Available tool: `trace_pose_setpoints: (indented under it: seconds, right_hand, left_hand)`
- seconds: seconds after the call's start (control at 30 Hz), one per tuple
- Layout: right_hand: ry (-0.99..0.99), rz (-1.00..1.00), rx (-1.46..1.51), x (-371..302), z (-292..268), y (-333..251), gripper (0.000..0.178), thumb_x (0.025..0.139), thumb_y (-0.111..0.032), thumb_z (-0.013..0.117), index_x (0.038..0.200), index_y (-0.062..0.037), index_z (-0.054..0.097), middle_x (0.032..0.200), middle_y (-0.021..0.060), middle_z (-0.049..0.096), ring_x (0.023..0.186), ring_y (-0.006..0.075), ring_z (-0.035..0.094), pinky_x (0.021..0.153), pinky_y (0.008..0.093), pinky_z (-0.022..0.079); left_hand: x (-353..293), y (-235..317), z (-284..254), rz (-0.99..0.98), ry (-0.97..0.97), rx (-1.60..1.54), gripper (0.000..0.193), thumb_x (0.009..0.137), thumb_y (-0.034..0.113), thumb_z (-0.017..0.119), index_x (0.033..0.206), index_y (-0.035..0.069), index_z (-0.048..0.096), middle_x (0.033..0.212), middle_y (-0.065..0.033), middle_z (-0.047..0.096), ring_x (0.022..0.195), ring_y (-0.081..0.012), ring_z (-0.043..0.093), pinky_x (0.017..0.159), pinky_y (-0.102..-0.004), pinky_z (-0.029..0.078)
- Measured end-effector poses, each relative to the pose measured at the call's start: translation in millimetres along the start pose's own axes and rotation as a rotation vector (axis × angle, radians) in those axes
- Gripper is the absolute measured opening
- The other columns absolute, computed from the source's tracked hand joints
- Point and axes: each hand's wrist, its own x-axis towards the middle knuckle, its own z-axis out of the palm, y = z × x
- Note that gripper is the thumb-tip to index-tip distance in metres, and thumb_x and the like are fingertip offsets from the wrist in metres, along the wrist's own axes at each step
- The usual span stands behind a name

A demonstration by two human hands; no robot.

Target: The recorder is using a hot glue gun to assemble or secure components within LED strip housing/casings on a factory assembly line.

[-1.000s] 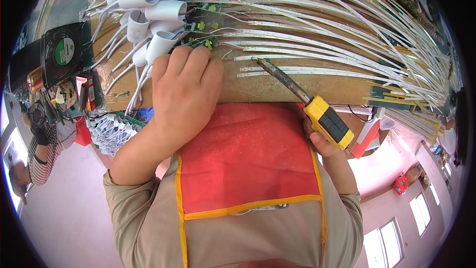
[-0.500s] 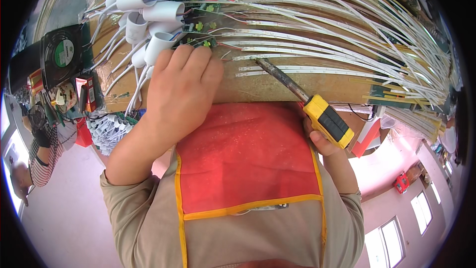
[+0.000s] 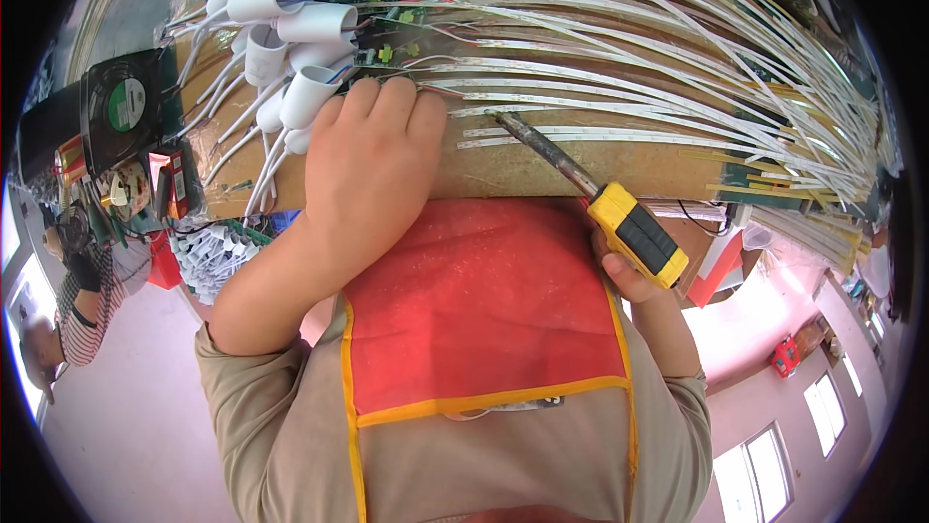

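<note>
My right hand (image 3: pixel 624 271) is wrapped round the yellow-and-black handle of a soldering iron (image 3: pixel 639 235). Its dark tip points up and left, at the ends of the nearest white LED strips (image 3: pixel 542 138) on the brown work board. My left hand (image 3: pixel 375 155) is closed, knuckles up, over the board's near edge; its fingertips and whatever they pinch are hidden. Just beyond it lie a green circuit board (image 3: pixel 387 57) and thin red and white wires leading to the strips. White plastic lamp housings (image 3: pixel 310 92) with cables sit to its left.
A black fan (image 3: pixel 124 105) and a small red-and-white box (image 3: pixel 169 184) stand at the left. White cable bundles (image 3: pixel 215 257) lie below the board's left end. Many strips (image 3: pixel 813 68) fan out to the right. Another person (image 3: pixel 87 305) is at the far left.
My left hand has shifted a little to the right and slightly farther forward, covering the wires by the strip ends. The soldering iron stays almost in place.
</note>
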Motion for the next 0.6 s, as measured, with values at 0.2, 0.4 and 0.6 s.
trace_pose_setpoints:
  seconds: [0.2,0.4,0.6]
  right_hand:
    - [-0.037,0.005,-0.025,-1,-4,2,0.027,0.087,-0.025,0.073,0.097,-0.0007,0.067,0.085,0.0124,0.065,0.069,0.0303,0.062,0.062,0.0370,0.048]
    - [-0.033,0.012,-0.014,-2,-3,4,0.025,0.088,-0.025,0.073,0.092,-0.0020,0.067,0.083,0.0118,0.064,0.069,0.0303,0.061,0.061,0.0371,0.047]
    - [-0.026,0.026,-0.014,-3,-2,3,0.024,0.088,-0.026,0.073,0.090,-0.0030,0.066,0.081,0.0113,0.063,0.069,0.0295,0.061,0.062,0.0376,0.047]
  left_hand:
    - [-3,-3,4,0.040,0.075,-0.163,0.025,0.076,0.006,0.068,0.100,0.013,0.069,0.094,-0.0016,0.064,0.083,-0.0244,0.062,0.072,-0.0380,0.048]
    - [-2,-2,8,0.013,0.106,-0.176,0.016,0.082,0.011,0.073,0.098,0.014,0.071,0.091,0.0001,0.064,0.082,-0.0230,0.060,0.072,-0.0379,0.046]
    - [-1,0,11,-0.019,0.097,-0.143,0.013,0.082,0.014,0.075,0.094,0.015,0.071,0.087,0.0001,0.061,0.081,-0.0231,0.059,0.071,-0.0381,0.044]
